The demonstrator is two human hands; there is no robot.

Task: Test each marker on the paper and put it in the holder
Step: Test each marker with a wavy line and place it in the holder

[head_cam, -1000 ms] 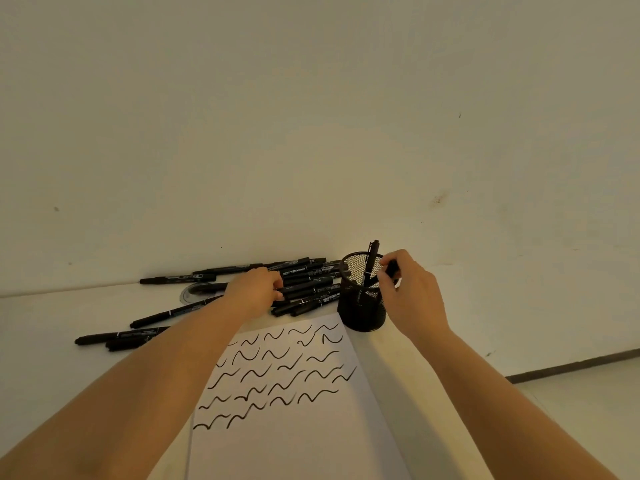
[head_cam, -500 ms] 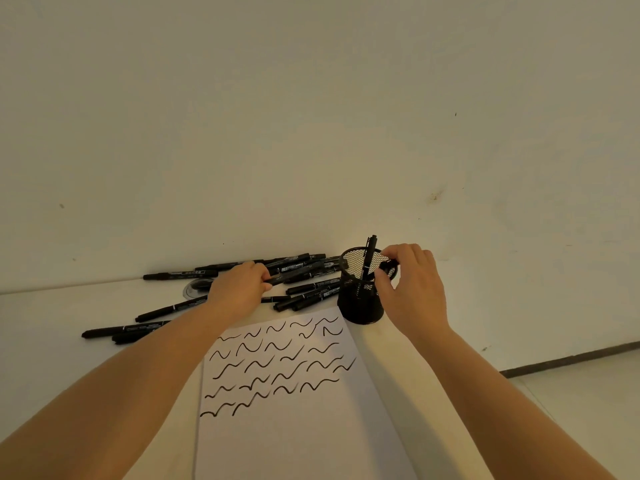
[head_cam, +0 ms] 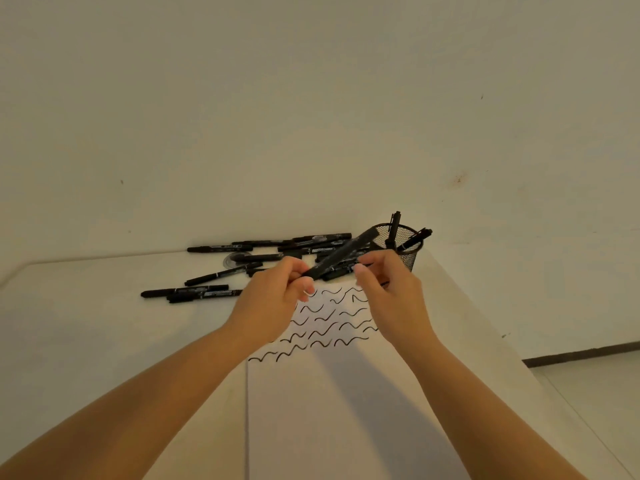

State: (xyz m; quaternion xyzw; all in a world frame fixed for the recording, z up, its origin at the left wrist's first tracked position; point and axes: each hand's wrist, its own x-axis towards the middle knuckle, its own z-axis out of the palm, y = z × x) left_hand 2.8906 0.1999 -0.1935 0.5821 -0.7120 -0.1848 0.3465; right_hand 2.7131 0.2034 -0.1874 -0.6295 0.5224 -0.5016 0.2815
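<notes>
Markers are what we handle: one black marker (head_cam: pixel 341 255) sits in our hands, raised above the far end of the paper (head_cam: pixel 346 410), slanting up and to the right so that its far end reaches in front of the holder (head_cam: pixel 403 249).

From the head view, our left hand (head_cam: pixel 273 299) grips the near, lower end of that marker, the fingers curled round the barrel with the thumb on top. Our right hand (head_cam: pixel 389 294) is just beside the marker's middle, fingers curled inward and thumb tip close under the barrel; we cannot tell whether it truly pinches the marker or only nears it.

The holder, a black mesh cup, stands on the table (head_cam: pixel 86 323) near the wall (head_cam: pixel 311 116), just past the paper's far right corner. Two markers (head_cam: pixel 394 230) stand inside it, one almost upright, the other leaning right over the rim.

The paper lies flat before us, its far part covered with rows of black wavy strokes (head_cam: pixel 325 327); our forearms cast shadows over its near part.

A loose pile of markers (head_cam: pixel 277 251) lies on the table to the left of the holder, along the wall, with a few more (head_cam: pixel 188 292) apart to the left.
</notes>
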